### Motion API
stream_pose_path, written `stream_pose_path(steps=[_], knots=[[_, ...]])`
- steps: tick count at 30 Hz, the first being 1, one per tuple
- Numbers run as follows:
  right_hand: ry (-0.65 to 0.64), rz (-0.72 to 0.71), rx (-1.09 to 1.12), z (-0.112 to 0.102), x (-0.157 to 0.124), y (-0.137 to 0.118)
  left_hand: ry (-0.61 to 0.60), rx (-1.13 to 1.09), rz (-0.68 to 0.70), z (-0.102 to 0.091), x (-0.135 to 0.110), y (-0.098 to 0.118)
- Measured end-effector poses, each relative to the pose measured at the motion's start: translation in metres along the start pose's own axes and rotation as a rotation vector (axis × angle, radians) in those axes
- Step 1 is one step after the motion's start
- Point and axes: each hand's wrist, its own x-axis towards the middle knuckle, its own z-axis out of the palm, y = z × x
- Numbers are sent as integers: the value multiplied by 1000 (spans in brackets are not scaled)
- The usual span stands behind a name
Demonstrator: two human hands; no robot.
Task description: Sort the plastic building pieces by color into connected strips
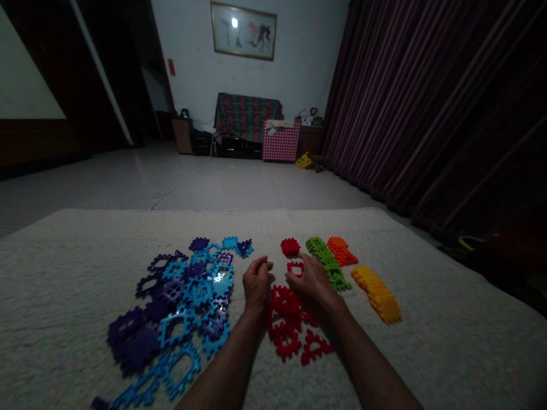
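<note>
My right hand (315, 279) has its thumb and fingers around a red square frame piece (294, 263) with toothed edges. To its left, my left hand (256, 283) is loosely curled, and nothing shows in its fingers. A loose pile of red interlocking plastic pieces (285, 307) lies below and between the hands, partly covered by the right wrist. Just beyond the held piece is a small red stack (290, 246). Beside the right hand runs a row of overlapping green pieces (325, 259).
Blue pieces (199, 293) and purple pieces (139, 344) are heaped at left. Orange pieces (339, 250) and a yellow row (378, 293) lie at right. All rest on a pale textured cover (448, 341). Tiled floor (222, 185), low furniture and a dark curtain (397, 102) stand beyond.
</note>
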Motion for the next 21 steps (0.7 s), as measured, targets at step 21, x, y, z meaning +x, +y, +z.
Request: stream_pose_path(steps=[21], knots=[[380,-91,197,25,18,-1,-22,72,27,0,-1,-2]])
